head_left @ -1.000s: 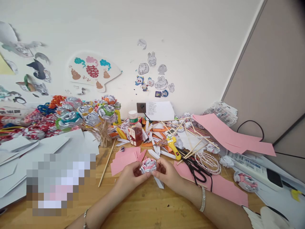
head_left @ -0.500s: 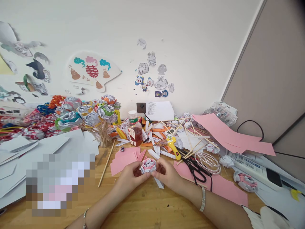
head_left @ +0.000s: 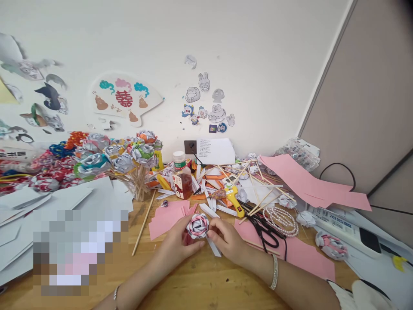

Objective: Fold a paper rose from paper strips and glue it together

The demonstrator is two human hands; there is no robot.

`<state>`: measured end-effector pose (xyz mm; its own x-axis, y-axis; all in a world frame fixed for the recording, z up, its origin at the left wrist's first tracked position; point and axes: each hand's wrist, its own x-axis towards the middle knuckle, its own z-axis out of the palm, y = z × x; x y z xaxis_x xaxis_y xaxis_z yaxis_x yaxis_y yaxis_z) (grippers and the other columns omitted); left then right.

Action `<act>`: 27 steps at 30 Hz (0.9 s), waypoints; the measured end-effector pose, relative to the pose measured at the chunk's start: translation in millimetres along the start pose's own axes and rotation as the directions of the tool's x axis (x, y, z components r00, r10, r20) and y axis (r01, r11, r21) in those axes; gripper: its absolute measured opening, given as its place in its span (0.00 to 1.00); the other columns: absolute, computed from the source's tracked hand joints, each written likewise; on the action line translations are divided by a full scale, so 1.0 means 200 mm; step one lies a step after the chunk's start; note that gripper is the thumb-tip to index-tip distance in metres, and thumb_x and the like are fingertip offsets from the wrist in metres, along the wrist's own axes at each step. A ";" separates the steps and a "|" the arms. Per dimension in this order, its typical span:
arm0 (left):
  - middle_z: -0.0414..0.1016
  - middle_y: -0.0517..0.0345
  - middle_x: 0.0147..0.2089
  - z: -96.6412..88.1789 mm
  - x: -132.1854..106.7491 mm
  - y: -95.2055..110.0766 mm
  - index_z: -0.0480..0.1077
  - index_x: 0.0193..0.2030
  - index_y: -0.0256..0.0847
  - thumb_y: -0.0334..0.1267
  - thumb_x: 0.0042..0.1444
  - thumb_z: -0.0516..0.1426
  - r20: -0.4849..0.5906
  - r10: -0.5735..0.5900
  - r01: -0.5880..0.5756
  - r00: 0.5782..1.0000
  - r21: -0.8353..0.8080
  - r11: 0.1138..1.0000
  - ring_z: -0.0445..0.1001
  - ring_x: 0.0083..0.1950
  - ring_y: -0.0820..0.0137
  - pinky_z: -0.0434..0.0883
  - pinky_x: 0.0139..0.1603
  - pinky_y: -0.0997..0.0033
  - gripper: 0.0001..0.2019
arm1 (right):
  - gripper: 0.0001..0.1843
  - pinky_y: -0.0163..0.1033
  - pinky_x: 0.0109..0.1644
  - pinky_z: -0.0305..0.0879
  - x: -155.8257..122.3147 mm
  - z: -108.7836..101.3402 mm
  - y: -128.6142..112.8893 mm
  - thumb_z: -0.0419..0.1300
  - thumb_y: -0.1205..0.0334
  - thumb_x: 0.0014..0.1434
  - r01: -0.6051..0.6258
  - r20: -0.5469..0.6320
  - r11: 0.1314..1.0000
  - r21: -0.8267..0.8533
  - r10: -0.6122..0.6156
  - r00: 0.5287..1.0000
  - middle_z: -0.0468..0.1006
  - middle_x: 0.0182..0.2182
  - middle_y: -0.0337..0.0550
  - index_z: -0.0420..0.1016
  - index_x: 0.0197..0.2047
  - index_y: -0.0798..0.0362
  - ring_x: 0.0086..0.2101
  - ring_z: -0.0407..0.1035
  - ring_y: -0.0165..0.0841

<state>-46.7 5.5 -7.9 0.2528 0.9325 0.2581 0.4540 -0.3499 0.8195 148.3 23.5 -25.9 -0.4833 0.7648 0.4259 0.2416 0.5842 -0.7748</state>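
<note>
A round paper flower (head_left: 198, 227), with folded white and pink petals, is held above the table. My left hand (head_left: 181, 237) is closed around its left and lower side, the thumb stretched along beneath it. At the flower's right edge, my right hand (head_left: 225, 237) has its fingers curled and its fingertips against the petals. Behind the left hand lie pink paper sheets (head_left: 167, 218). A folded white paper strip (head_left: 213, 247) lies on the table under the flower.
A yellow glue gun (head_left: 235, 201), black scissors (head_left: 266, 232) and pearl strings (head_left: 280, 221) lie beyond my right hand. A jar (head_left: 182, 183) of reddish contents stands behind. Paper flowers on sticks (head_left: 142, 155) stand back left, white sheets (head_left: 64, 200) left. Another paper flower (head_left: 331, 245) sits right.
The paper flower has shifted slightly left and tilted, so its petalled face shows more. My right hand has loosened and drawn back slightly to its right edge.
</note>
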 end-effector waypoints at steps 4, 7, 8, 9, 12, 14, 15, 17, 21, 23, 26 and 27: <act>0.72 0.46 0.55 0.00 -0.01 0.01 0.62 0.59 0.40 0.39 0.46 0.63 0.004 0.042 -0.042 0.999 -0.010 0.999 0.71 0.55 0.57 0.68 0.56 0.58 0.31 | 0.10 0.35 0.34 0.57 0.01 0.00 0.01 0.48 0.55 0.65 -0.010 -0.012 1.000 0.021 0.011 1.000 0.67 0.28 0.37 0.63 0.35 0.51 0.30 0.62 0.31; 0.70 0.46 0.57 -0.01 -0.02 0.04 0.60 0.60 0.40 0.43 0.43 0.66 0.061 0.047 -0.046 0.997 -0.009 0.999 0.68 0.58 0.54 0.65 0.59 0.55 0.37 | 0.10 0.36 0.35 0.58 0.00 0.00 0.00 0.48 0.55 0.65 -0.030 -0.012 0.999 0.041 0.031 0.999 0.68 0.29 0.38 0.63 0.35 0.50 0.30 0.62 0.32; 0.69 0.45 0.58 -0.02 -0.02 0.05 0.60 0.60 0.41 0.45 0.41 0.67 0.081 0.048 -0.047 0.996 -0.017 0.999 0.67 0.59 0.53 0.65 0.59 0.54 0.39 | 0.11 0.36 0.35 0.58 0.00 0.00 0.00 0.48 0.55 0.65 -0.034 -0.010 0.998 0.045 0.035 0.999 0.68 0.29 0.38 0.63 0.35 0.50 0.30 0.62 0.32; 0.69 0.45 0.58 -0.02 -0.02 0.05 0.59 0.61 0.41 0.46 0.39 0.68 0.091 0.049 -0.047 0.995 -0.025 0.999 0.67 0.59 0.53 0.64 0.60 0.53 0.41 | 0.11 0.36 0.35 0.58 0.00 0.00 0.00 0.48 0.54 0.65 -0.036 -0.009 0.998 0.048 0.036 0.999 0.67 0.29 0.38 0.63 0.35 0.50 0.30 0.62 0.32; 0.67 0.43 0.60 -0.01 -0.01 0.04 0.56 0.63 0.40 0.48 0.37 0.68 0.086 0.026 -0.024 0.996 -0.021 0.999 0.64 0.62 0.51 0.62 0.61 0.50 0.46 | 0.11 0.36 0.35 0.58 0.00 0.00 0.00 0.48 0.54 0.65 -0.042 -0.009 0.998 0.056 0.043 0.999 0.67 0.28 0.38 0.63 0.35 0.50 0.30 0.62 0.32; 0.67 0.42 0.59 -0.01 -0.01 0.03 0.55 0.64 0.40 0.47 0.39 0.68 0.067 0.002 -0.002 0.998 -0.001 1.000 0.64 0.62 0.51 0.61 0.61 0.49 0.46 | 0.10 0.35 0.34 0.57 0.00 0.00 0.00 0.50 0.54 0.64 -0.059 0.002 0.996 0.067 0.059 0.998 0.67 0.28 0.37 0.63 0.35 0.50 0.30 0.62 0.31; 0.68 0.42 0.58 -0.01 -0.01 0.02 0.56 0.64 0.40 0.46 0.40 0.67 0.057 -0.007 0.007 0.998 0.002 1.000 0.65 0.61 0.51 0.62 0.61 0.49 0.44 | 0.10 0.35 0.33 0.57 0.00 0.00 0.00 0.50 0.54 0.64 -0.067 0.009 0.995 0.074 0.066 0.998 0.67 0.28 0.37 0.63 0.35 0.50 0.29 0.62 0.31; 0.71 0.44 0.55 0.00 -0.01 0.02 0.60 0.61 0.39 0.45 0.43 0.66 0.033 -0.018 0.018 0.999 -0.012 1.000 0.68 0.57 0.54 0.66 0.58 0.52 0.38 | 0.09 0.35 0.33 0.57 0.00 0.01 0.00 0.51 0.55 0.63 -0.073 0.022 0.993 0.090 0.071 0.997 0.67 0.28 0.36 0.63 0.35 0.51 0.29 0.62 0.30; 0.75 0.48 0.46 0.00 0.00 0.05 0.67 0.50 0.38 0.42 0.46 0.63 -0.011 -0.053 0.053 0.999 -0.024 0.998 0.73 0.48 0.58 0.71 0.49 0.59 0.25 | 0.10 0.35 0.35 0.58 0.00 0.01 0.00 0.51 0.54 0.64 -0.039 0.032 0.993 0.110 0.036 0.999 0.67 0.29 0.37 0.65 0.35 0.51 0.31 0.61 0.30; 0.75 0.50 0.42 0.00 0.00 0.08 0.68 0.45 0.37 0.42 0.46 0.63 -0.019 -0.069 0.069 0.997 0.007 0.998 0.73 0.43 0.60 0.71 0.44 0.63 0.19 | 0.12 0.35 0.35 0.57 0.01 0.01 -0.01 0.50 0.53 0.64 -0.038 0.042 0.990 0.138 0.032 0.999 0.66 0.28 0.36 0.66 0.34 0.52 0.30 0.61 0.30; 0.74 0.53 0.38 -0.01 0.00 0.10 0.68 0.40 0.38 0.44 0.48 0.62 -0.027 -0.056 0.057 0.998 0.067 0.996 0.73 0.39 0.63 0.71 0.39 0.66 0.16 | 0.17 0.34 0.32 0.56 0.01 0.00 -0.02 0.50 0.48 0.64 -0.074 0.051 0.972 0.223 0.064 0.997 0.65 0.26 0.35 0.66 0.31 0.52 0.28 0.59 0.29; 0.73 0.54 0.37 -0.01 0.00 0.10 0.68 0.40 0.38 0.43 0.48 0.61 -0.026 -0.043 0.045 0.999 0.086 0.995 0.72 0.38 0.64 0.71 0.38 0.67 0.15 | 0.19 0.33 0.31 0.56 0.02 0.00 -0.02 0.51 0.47 0.63 -0.094 0.048 0.963 0.252 0.085 0.995 0.64 0.25 0.34 0.65 0.31 0.53 0.27 0.59 0.28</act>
<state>-39.3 -1.8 10.3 0.2103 0.9487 0.2359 0.5370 -0.3137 0.7831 145.2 23.9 -22.4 -0.5007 0.7979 0.3357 0.0659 0.4218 -0.9043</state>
